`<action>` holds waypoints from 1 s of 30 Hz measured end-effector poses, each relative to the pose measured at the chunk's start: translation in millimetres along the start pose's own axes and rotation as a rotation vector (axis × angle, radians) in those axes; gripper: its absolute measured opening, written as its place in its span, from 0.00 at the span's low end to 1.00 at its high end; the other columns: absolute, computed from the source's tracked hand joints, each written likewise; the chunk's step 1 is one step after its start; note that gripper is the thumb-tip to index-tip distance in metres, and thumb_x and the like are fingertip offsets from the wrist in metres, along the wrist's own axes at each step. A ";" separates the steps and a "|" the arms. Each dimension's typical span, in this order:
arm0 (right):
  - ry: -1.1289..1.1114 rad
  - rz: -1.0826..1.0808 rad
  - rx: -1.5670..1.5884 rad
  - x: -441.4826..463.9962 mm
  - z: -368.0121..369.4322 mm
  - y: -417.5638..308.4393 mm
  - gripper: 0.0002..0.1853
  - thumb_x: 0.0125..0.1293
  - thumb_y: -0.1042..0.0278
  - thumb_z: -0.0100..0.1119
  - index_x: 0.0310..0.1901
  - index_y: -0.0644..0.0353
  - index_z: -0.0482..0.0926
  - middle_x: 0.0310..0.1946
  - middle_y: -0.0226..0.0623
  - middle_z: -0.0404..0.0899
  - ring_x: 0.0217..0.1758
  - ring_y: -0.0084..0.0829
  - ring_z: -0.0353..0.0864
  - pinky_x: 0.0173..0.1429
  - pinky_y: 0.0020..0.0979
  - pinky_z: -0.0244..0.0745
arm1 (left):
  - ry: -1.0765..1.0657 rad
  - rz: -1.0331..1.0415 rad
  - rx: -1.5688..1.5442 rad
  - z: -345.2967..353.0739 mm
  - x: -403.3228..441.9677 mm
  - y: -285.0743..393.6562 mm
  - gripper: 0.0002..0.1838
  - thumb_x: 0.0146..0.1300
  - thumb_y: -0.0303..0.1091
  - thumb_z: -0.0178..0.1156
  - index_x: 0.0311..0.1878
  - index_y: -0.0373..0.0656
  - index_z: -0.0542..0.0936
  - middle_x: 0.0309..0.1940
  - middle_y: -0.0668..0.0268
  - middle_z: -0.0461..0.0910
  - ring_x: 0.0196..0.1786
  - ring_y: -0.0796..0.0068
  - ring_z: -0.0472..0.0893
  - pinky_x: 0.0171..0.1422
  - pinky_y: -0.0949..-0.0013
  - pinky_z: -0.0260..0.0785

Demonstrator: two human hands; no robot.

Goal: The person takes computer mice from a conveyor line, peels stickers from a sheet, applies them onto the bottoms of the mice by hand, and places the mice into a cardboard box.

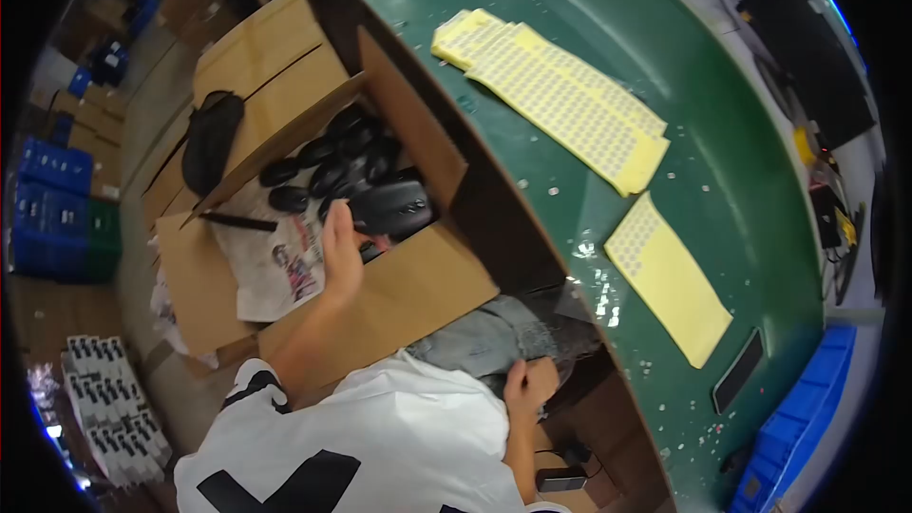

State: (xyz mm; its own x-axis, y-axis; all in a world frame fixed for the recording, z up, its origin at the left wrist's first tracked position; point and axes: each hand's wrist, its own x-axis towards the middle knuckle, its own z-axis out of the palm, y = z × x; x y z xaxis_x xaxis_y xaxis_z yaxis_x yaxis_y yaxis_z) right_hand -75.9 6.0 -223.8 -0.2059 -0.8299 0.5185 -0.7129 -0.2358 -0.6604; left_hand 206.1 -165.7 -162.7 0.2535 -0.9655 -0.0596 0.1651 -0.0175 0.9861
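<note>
My left hand [342,261] is raised over an open cardboard box [408,290], at the edge of a large black computer mouse [391,209]. That mouse looks closer to me than the others, and some of the fingers are hidden behind it. Below it in the box lie several smaller black mice [328,176]. A white printed plastic bag [275,252] spreads beside them. My right hand [532,385] is closed beside grey cloth [484,337] and crumpled clear plastic [560,323]; what its fingers hold, if anything, cannot be made out.
On the green table [532,218] lie yellow sticker sheets [570,100], a single yellow sheet [670,280] and a phone [738,370]. A blue bin [798,418] stands at its right end. A dark pouch [211,141] rests on a box flap. White stacked items [114,408] sit at lower left.
</note>
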 end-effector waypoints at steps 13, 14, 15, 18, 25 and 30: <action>-0.044 0.012 0.058 -0.3 0.0 2.8 0.13 0.62 0.80 0.64 0.23 0.58 0.71 0.20 0.34 0.72 0.22 0.37 0.64 0.31 0.35 0.66 | 0.391 -0.420 0.450 -281.2 39.6 -104.4 0.29 0.81 0.61 0.45 0.48 0.41 0.79 0.28 0.61 0.83 0.21 0.77 0.74 0.25 0.72 0.65; -0.045 0.011 0.063 0.6 0.7 2.4 0.13 0.62 0.80 0.64 0.23 0.58 0.71 0.20 0.35 0.72 0.22 0.37 0.64 0.31 0.35 0.66 | 0.371 -0.460 0.447 -283.5 44.1 -107.5 0.29 0.81 0.60 0.45 0.49 0.41 0.79 0.29 0.60 0.84 0.22 0.74 0.75 0.26 0.70 0.67; -0.042 0.011 0.061 0.2 -0.3 2.3 0.13 0.62 0.80 0.64 0.23 0.58 0.71 0.20 0.35 0.72 0.22 0.37 0.64 0.31 0.35 0.66 | 0.343 -0.501 0.443 -283.2 49.2 -112.3 0.29 0.81 0.60 0.45 0.50 0.40 0.79 0.30 0.59 0.84 0.23 0.72 0.77 0.28 0.68 0.69; -0.037 0.026 0.041 -0.7 -4.0 1.4 0.14 0.62 0.79 0.64 0.23 0.58 0.71 0.20 0.35 0.72 0.22 0.37 0.64 0.31 0.35 0.66 | 0.311 -0.324 0.971 -271.3 58.0 -121.5 0.27 0.80 0.57 0.48 0.56 0.40 0.78 0.40 0.55 0.84 0.35 0.65 0.80 0.39 0.62 0.73; -0.039 0.036 0.049 -1.0 -0.9 0.8 0.14 0.63 0.79 0.64 0.23 0.58 0.70 0.20 0.35 0.71 0.22 0.37 0.63 0.31 0.35 0.65 | 0.001 0.380 1.481 -240.0 74.4 -86.6 0.31 0.75 0.47 0.55 0.76 0.43 0.69 0.75 0.48 0.67 0.75 0.46 0.68 0.77 0.48 0.62; -0.046 0.035 0.034 0.0 -0.6 0.8 0.14 0.63 0.79 0.64 0.22 0.58 0.70 0.20 0.34 0.71 0.22 0.37 0.63 0.32 0.35 0.65 | -0.159 0.421 1.665 -247.4 82.6 -105.3 0.35 0.74 0.40 0.57 0.81 0.44 0.63 0.85 0.50 0.49 0.85 0.46 0.50 0.86 0.51 0.49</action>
State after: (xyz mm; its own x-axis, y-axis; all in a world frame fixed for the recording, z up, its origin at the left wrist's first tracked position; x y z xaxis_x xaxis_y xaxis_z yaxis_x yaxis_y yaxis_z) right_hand -76.9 6.0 -224.1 -0.1987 -0.8604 0.4693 -0.6825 -0.2221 -0.6963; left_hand 445.5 -179.3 -309.8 -0.0892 -0.9864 0.1379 -0.9954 0.0933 0.0230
